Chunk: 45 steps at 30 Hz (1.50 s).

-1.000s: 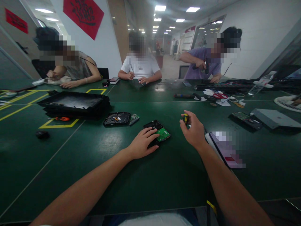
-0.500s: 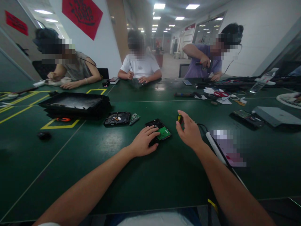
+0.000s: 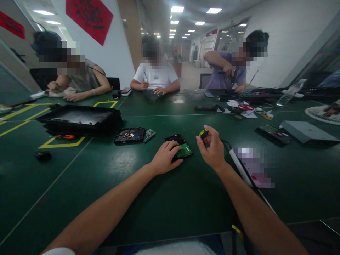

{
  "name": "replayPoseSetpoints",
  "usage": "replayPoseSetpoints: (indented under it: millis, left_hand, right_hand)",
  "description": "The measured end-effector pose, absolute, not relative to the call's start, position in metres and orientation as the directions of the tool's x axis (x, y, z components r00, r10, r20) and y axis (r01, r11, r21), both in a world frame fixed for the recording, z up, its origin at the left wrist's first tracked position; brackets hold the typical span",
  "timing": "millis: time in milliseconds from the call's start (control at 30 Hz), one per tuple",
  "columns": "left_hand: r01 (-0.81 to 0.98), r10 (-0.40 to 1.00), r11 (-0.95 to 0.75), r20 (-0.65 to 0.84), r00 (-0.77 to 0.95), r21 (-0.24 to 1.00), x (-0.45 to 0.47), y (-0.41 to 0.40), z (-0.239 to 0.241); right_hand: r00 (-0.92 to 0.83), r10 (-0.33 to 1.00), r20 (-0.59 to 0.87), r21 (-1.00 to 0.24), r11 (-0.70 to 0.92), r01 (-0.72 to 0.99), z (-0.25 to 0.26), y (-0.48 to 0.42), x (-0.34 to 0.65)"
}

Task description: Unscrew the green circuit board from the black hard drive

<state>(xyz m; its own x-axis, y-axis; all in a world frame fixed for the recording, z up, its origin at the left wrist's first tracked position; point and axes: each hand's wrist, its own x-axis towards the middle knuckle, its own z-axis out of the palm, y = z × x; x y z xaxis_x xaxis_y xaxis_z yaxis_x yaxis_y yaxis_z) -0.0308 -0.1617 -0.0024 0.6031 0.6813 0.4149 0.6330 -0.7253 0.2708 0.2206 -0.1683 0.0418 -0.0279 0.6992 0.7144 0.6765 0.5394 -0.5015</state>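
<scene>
A hard drive [image 3: 184, 150] with a green circuit board on its black body lies in front of me on the table. My left hand [image 3: 166, 157] rests over its left and near side, fingers across the top and thumb by the near edge, and covers part of it. To the right and slightly above the table, my right hand [image 3: 212, 147] is closed in a pinch round a small yellow-and-black screwdriver [image 3: 203, 133]. Only its handle shows; I cannot make out a shaft. The screwdriver is apart from the drive.
Left of the drive lie another opened drive [image 3: 130, 135], a loose circuit board [image 3: 149, 135] and a large black tray [image 3: 82, 115]. A phone [image 3: 252, 166] on a white holder is by my right forearm. A grey metal box [image 3: 309, 131] stands right. Three people sit opposite.
The screwdriver has tilted from upright to slanting as my right fingers turned it. My left hand stays on the hard drive. The whole view has shifted slightly.
</scene>
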Motion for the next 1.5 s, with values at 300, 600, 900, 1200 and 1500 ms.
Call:
replayPoseSetpoints:
  millis: [300, 600, 900, 1200, 1500]
  left_hand:
    - [0.629, 0.663, -0.739, 0.422, 0.618, 0.240, -0.0351, -0.1618, -0.0081]
    - [0.622, 0.663, -0.741, 0.432, 0.612, 0.255, -0.0343, -0.1627, -0.0068]
    - [0.622, 0.660, -0.742, 0.437, 0.612, 0.250, -0.0348, -0.1623, -0.0076]
    - [0.615, 0.659, -0.744, 0.441, 0.609, 0.262, -0.0352, -0.1600, -0.0114]
    - [0.618, 0.656, -0.746, 0.432, 0.619, 0.248, -0.0351, -0.1625, -0.0074]
  right_hand:
    - [-0.029, 0.697, 0.716, -0.513, 0.554, 0.656, 0.0390, -0.1656, 0.2222]
    - [-0.053, 0.719, 0.693, -0.524, 0.554, 0.647, 0.0369, -0.1658, 0.2217]
    - [-0.054, 0.718, 0.694, -0.501, 0.534, 0.681, 0.0408, -0.1679, 0.2220]
    - [-0.063, 0.717, 0.694, -0.489, 0.534, 0.690, 0.0449, -0.1692, 0.2189]
    - [-0.038, 0.711, 0.702, -0.488, 0.520, 0.701, 0.0420, -0.1667, 0.2204]
